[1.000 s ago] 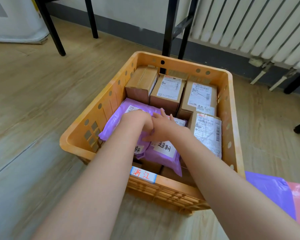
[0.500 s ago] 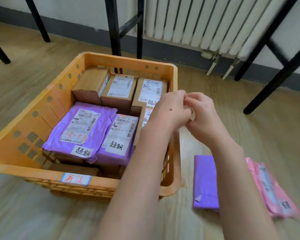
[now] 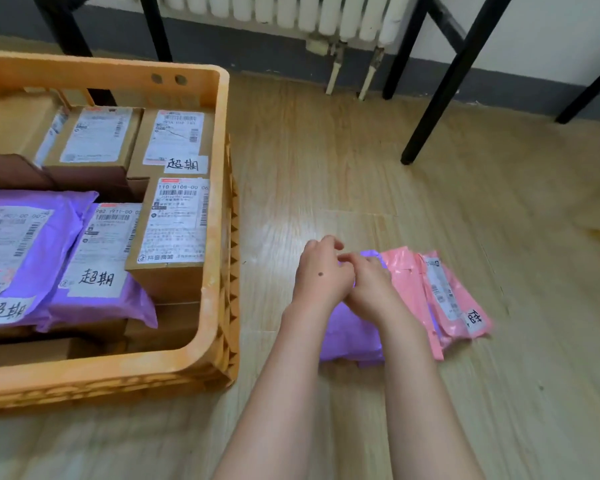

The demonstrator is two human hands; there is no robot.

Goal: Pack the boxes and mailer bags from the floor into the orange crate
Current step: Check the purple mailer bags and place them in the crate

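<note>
The orange crate stands on the wooden floor at the left. Cardboard boxes with white shipping labels fill its far and right parts. Two packed purple bags lie side by side on top of other boxes at its near left.

To the right of the crate, apart from it, a purple bag lies flat on the floor. Two pink bags lie just beside it on its right, overlapping each other, and the right one shows a label.

Both hands are low over the far end of the purple bag, pressed close together. The left hand has its fingers curled, with the thumb on the far side. The right hand has its fingers bent toward the left hand and touches it. I cannot tell whether either hand grips the bag or anything else, since the fingertips are hidden or blurred.

A white radiator lines the far wall, and black furniture legs stand at the far right.
</note>
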